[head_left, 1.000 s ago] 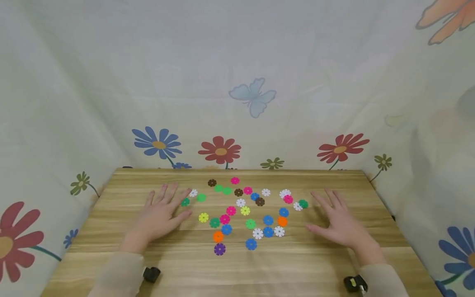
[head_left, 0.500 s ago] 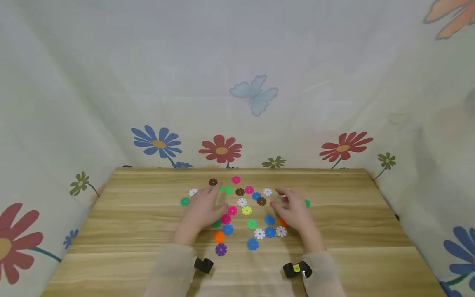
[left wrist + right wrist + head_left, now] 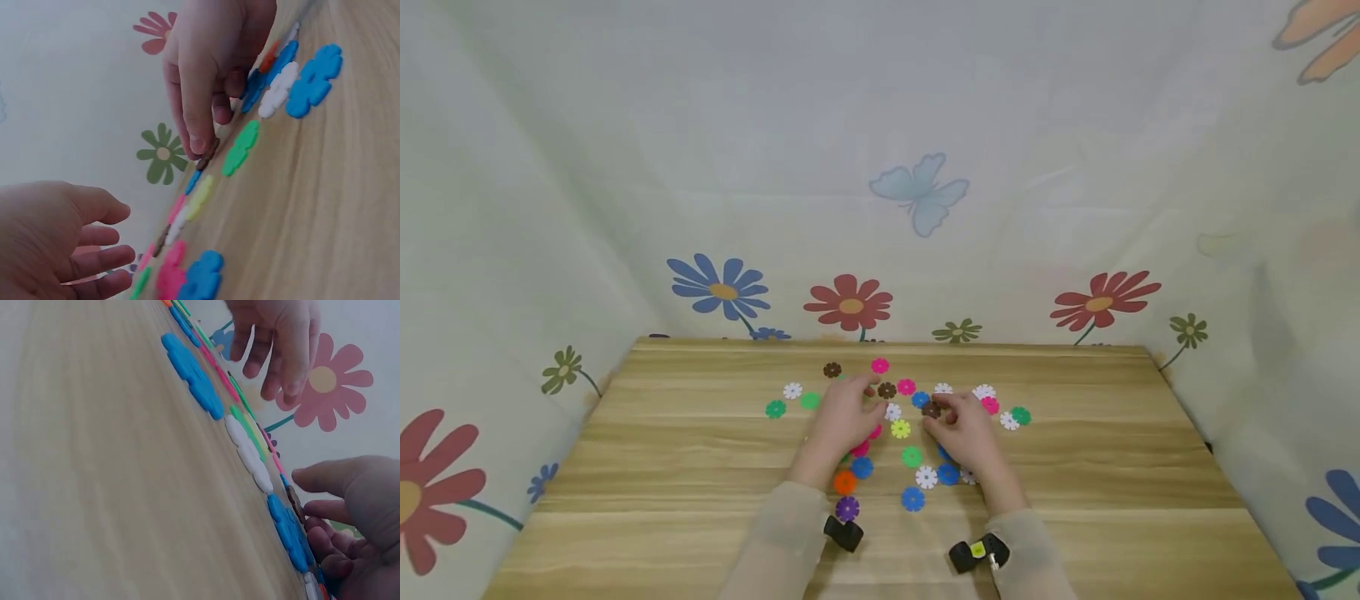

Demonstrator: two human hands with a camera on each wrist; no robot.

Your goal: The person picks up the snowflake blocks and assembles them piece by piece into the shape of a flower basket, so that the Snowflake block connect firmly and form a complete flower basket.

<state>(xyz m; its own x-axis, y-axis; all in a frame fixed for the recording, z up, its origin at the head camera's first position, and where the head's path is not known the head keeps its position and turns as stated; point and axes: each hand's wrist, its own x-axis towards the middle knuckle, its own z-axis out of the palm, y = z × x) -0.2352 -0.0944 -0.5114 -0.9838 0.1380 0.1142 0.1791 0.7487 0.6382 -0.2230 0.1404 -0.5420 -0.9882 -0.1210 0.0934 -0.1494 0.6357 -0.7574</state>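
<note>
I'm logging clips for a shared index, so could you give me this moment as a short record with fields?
Surface: wood-grain table
Pieces: flat flower-shaped discs, scattered; brown, pink, white, blue, green, yellow, orange, purple
Left hand: the left hand hovers over the discs, fingers loosely bent, holding nothing
Right hand: the right hand has thumb and forefinger at a brown disc; whether gripped, cannot tell
Nearest the person: purple disc
Backdrop: pale cloth printed with flowers and a butterfly
</note>
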